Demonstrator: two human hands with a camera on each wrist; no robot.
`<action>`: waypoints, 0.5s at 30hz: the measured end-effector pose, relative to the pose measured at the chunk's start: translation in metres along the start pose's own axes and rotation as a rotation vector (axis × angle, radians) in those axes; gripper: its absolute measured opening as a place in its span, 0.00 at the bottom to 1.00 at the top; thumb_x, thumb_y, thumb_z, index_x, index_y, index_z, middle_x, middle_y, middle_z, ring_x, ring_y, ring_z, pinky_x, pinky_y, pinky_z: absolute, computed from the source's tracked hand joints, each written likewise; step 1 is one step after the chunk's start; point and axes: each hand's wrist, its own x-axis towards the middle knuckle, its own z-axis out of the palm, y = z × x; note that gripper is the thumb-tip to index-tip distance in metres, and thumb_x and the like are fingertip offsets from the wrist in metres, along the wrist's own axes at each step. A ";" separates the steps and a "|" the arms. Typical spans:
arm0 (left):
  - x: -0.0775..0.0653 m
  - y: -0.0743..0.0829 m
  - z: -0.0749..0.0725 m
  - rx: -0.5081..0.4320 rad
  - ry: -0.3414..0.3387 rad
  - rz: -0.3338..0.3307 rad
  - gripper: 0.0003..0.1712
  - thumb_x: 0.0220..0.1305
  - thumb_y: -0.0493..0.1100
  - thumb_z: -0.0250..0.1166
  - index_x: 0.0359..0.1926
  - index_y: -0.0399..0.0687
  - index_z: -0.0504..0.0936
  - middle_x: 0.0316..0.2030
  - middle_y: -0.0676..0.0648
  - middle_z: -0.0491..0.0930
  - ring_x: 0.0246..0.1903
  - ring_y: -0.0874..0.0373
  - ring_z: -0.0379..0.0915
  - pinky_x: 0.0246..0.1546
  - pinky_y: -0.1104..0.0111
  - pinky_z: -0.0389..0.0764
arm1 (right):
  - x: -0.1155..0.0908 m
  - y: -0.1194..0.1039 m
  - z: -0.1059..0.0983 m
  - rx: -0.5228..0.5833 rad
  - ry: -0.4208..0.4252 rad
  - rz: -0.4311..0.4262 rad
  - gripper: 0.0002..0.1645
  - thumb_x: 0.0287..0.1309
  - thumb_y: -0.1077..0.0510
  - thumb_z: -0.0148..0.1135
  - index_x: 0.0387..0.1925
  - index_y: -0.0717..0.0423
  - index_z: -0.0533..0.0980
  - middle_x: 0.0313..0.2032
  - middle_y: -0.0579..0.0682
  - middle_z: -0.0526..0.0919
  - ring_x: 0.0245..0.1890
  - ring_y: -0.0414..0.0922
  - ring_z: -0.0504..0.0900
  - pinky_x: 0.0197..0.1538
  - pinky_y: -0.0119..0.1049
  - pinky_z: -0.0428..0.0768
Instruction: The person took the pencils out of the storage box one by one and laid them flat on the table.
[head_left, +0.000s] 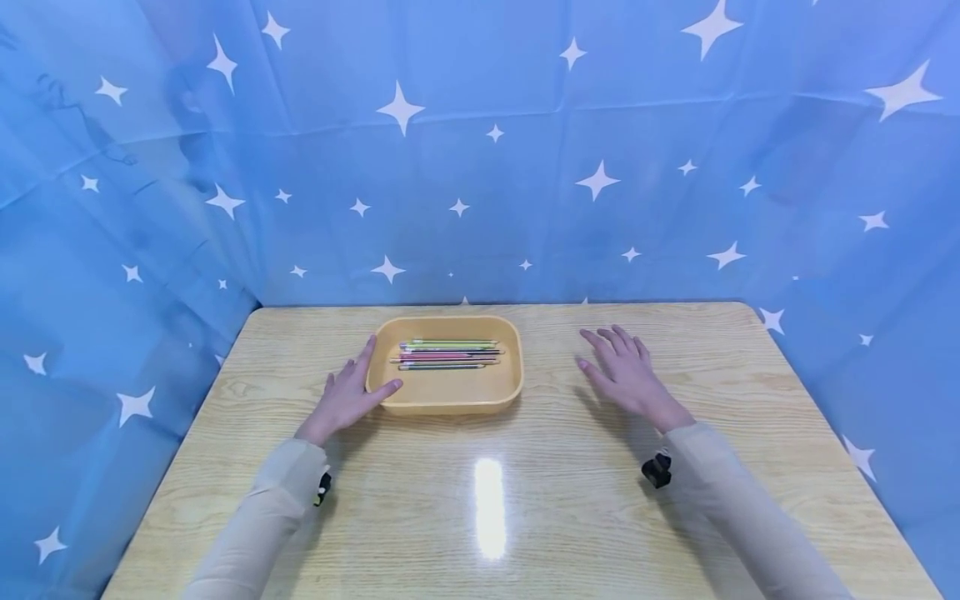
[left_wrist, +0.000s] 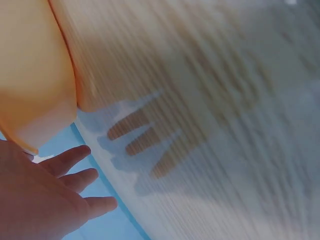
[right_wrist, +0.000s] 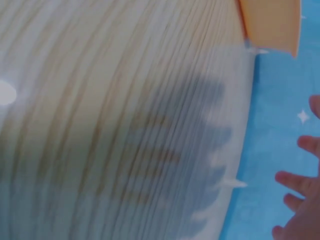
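The shallow orange-yellow tray sits on the wood-grain table, and your left hand is at its left end, released, with fingers spread: the index finger lies along the tray's left rim and the thumb reaches over its near left corner. How firmly either digit touches the tray you cannot tell from these views. Your right hand is to the right of the tray and well apart from it, released too, fingers fanned out above the table. Only the head view shows you the pencils, a loose bundle of green, pink and dark ones lying lengthwise inside the tray, a little nearer its far wall. The left wrist view gives you instead the tray's smooth outer wall, with three of your left fingers stretched out beside it and finger-shaped shadows on the tabletop; your left thumb is out of sight there. The right wrist view catches just one end of the tray, with your right fingertips parted and a hand shadow on the table. Beyond the tray, the head view shows you a blue star-patterned curtain, and on its near side, a bright glare patch on the table.
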 end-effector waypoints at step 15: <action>0.008 0.013 0.004 -0.132 -0.036 0.092 0.65 0.59 0.63 0.66 0.75 0.41 0.31 0.73 0.33 0.43 0.69 0.33 0.45 0.65 0.38 0.38 | 0.024 -0.042 0.012 0.111 0.069 -0.161 0.30 0.68 0.53 0.54 0.67 0.60 0.64 0.60 0.65 0.69 0.63 0.61 0.63 0.64 0.60 0.60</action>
